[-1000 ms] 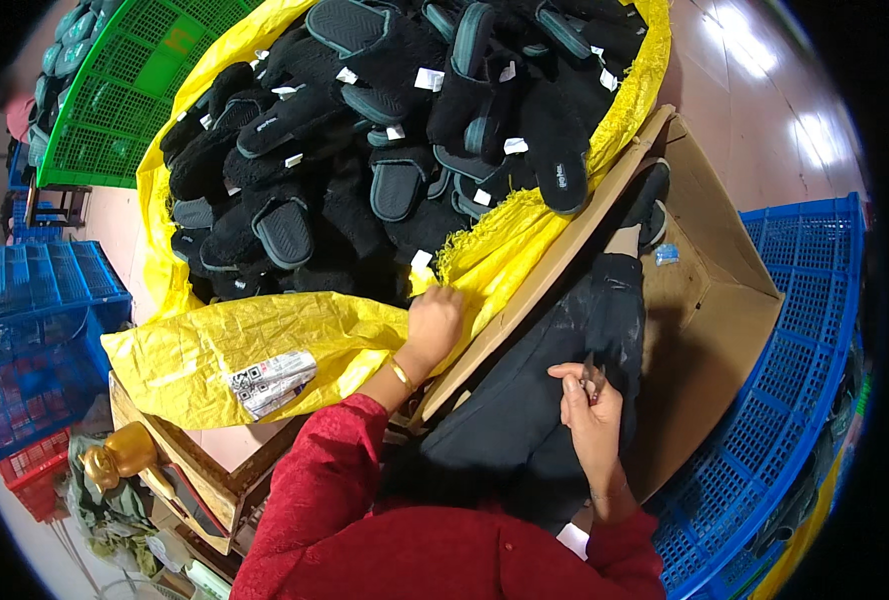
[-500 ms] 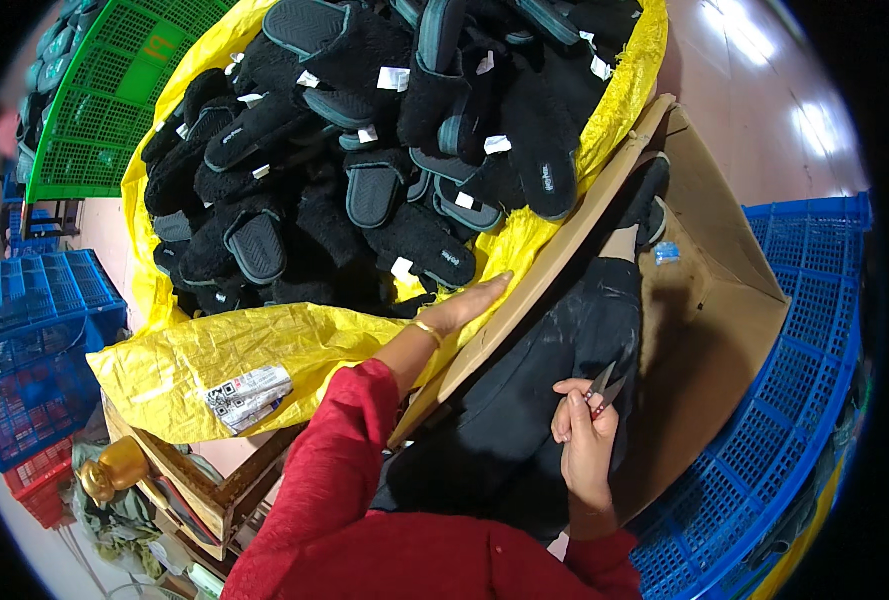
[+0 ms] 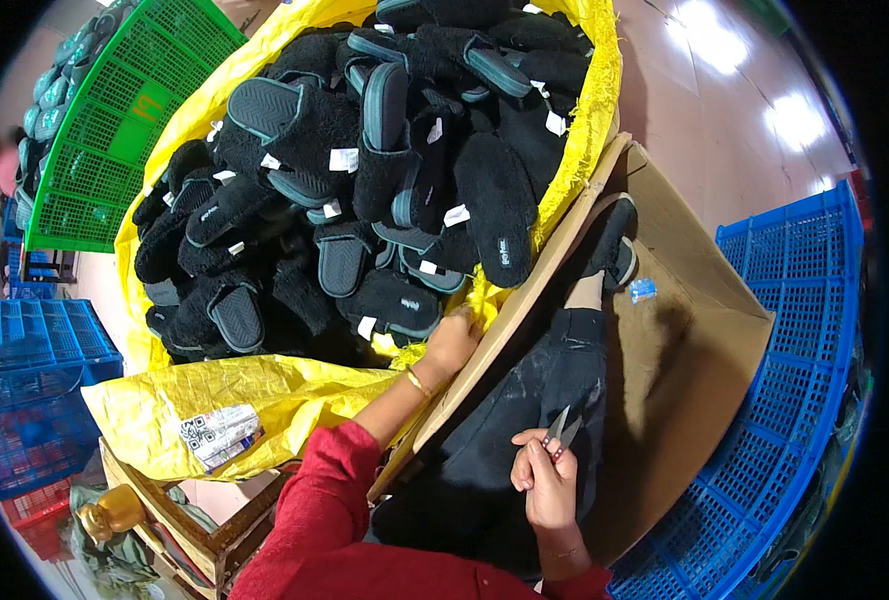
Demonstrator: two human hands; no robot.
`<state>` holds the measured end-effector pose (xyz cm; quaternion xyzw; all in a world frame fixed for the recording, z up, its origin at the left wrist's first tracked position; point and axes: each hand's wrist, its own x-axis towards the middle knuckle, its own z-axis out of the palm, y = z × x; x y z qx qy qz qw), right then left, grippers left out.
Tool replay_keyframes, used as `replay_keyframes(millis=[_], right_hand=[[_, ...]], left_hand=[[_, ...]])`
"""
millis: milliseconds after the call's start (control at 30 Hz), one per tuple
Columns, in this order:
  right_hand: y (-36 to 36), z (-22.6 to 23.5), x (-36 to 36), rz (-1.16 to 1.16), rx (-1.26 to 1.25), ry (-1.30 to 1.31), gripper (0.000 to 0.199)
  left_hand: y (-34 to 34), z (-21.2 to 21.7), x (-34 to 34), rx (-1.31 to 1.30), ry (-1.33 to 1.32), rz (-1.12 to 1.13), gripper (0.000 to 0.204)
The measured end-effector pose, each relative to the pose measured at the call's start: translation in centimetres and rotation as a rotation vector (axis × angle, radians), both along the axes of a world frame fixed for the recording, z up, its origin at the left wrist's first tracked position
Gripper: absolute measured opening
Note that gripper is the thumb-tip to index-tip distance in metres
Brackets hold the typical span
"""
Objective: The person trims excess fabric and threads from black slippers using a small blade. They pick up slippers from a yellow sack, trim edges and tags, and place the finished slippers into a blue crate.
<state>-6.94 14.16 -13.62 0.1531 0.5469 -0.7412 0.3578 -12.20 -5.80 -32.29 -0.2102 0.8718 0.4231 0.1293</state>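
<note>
Viewing remotely: my right hand (image 3: 548,486) holds snips (image 3: 559,428), blades up, presumably to keep them clear of the yellow sack (image 3: 265,385). Left hand (image 3: 452,343) meets its edge beside the cardboard box (image 3: 700,275); grip, cannot tell. Black slippers (image 3: 395,303) lie heaped inside the sack.

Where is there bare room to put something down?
On the pink floor, between the yellow sack and the blue crate on the right. Also inside the cardboard box, right of the dark trousers, below the blue packet. Crowded: the sack, heaped with black slippers.
</note>
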Motion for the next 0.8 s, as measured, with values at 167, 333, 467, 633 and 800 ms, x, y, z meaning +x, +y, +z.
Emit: replay_keyframes(millis=[167,333,467,633,800], right_hand=[[0.1,0.1,-0.1,-0.024,0.003,-0.008,0.018],[0.2,-0.3,0.0,-0.055,-0.050,-0.013,0.016],[-0.2,-0.3,-0.2,-0.024,-0.029,-0.001,0.017],[-0.2,-0.6,0.2,-0.092,-0.082,0.055,0.018],[0.9,0.0,1.2,-0.282,-0.154,0.113,0.026]], left_hand=[[-0.8,6.2,-5.5,-0.333,0.533,0.257,0.027],[-1.4,4.0,-11.9,0.181,0.307,0.610,0.059],[-2.2,3.8,-12.7,0.863,0.338,0.769,0.056],[-3.2,12.6,-6.6,1.127,0.322,0.572,0.039],[-0.2,21.3,5.6,-0.118,0.534,0.047,0.048]])
